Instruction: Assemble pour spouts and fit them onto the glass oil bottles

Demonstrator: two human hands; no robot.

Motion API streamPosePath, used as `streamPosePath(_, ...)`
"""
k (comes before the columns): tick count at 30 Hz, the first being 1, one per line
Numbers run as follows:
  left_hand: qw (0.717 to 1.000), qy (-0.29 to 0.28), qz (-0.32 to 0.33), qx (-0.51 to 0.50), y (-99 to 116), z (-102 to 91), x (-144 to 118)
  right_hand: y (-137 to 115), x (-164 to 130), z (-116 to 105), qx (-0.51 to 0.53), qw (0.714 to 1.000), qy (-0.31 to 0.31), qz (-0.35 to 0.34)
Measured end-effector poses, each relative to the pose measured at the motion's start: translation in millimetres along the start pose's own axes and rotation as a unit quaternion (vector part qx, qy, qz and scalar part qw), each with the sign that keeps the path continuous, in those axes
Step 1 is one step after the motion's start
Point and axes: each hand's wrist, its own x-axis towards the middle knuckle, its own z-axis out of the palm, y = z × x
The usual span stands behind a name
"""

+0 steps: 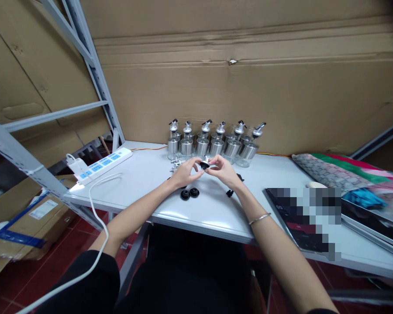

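Observation:
Both hands meet over the white table (140, 183). My left hand (185, 172) and my right hand (223, 170) together pinch a small black and silver spout cap (204, 164). Two black round stoppers (189, 193) lie on the table just below my left hand. Another small black part (229, 192) lies beside my right wrist, and a few silver spout pieces (176, 163) rest behind my left hand. A row of several glass and steel dispenser bottles (212, 144) with spouts stands at the back of the table.
A white and blue power strip (100, 165) lies at the table's left, its white cable (94, 209) hanging off the front edge. Folded fabrics (330, 172) and a dark flat board (298, 226) fill the right side. Cardboard boxes (22, 226) sit on the floor left.

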Motion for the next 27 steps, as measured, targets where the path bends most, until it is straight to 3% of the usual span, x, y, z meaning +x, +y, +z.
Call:
streamPosePath(10,0.998,-0.020,0.063,-0.023,5,-0.4,0,-1,-1,-9,-0.054,0.998,-0.029,0.006)
streamPosePath(14,0.997,-0.027,0.072,-0.004,4,-3.0,1,3,4,-24,-0.163,0.984,0.021,0.061)
streamPosePath(16,0.997,-0.029,0.073,0.006,4,-4.1,1,6,7,-35,-0.242,0.961,0.071,0.112)
streamPosePath(20,0.997,-0.029,0.069,0.021,4,-4.8,1,9,6,-55,-0.387,0.883,0.139,0.225)
streamPosePath(23,0.997,-0.029,0.067,0.025,5,-4.7,0,8,3,-61,-0.459,0.832,0.140,0.280)
streamPosePath(27,0.997,-0.033,0.070,0.030,5,-4.4,0,6,0,-59,-0.521,0.791,0.101,0.303)
